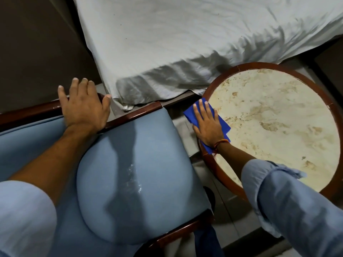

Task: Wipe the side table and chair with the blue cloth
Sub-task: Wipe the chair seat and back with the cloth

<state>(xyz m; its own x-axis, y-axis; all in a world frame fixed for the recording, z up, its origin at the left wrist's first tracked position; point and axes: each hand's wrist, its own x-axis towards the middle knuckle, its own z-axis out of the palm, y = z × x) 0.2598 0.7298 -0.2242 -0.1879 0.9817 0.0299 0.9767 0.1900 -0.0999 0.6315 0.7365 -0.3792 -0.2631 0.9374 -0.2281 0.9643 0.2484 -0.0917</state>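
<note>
- My right hand [207,127] lies flat, fingers spread, palm down on the cloth [221,125], pressing it against the near-left edge of the bench [278,115].
- The cloth is blue and folded. It straddles the dark wooden rim and part of the marbled top, and one corner pokes out past my fingertips toward the bed [167,43].
- My left hand [83,106] is open wide and holds nothing. Its palm rests on the dark wooden top rail of the chair [130,173], with the fingers reaching over the rail's far side.
- The chair is upholstered in pale blue with a rounded seat cushion and sits just left of the bench, with a narrow strip of floor between them.
- A wet-looking, shiny streak shows near the middle of the cushion, and shadows of my arms fall across it.
- The bench top is round, cream with brown veining, and ringed in reddish-brown wood. Apart from my hand and the cloth, the top carries nothing.
- The bed, covered in a rumpled white sheet, fills the far side. Its hanging corner comes close to both the chair rail and the bench rim, crowding the gap there.
- My rolled light-blue sleeve [289,197] crosses over the near part of the bench, hiding that stretch of rim.
- A thread band sits at my right wrist.
</note>
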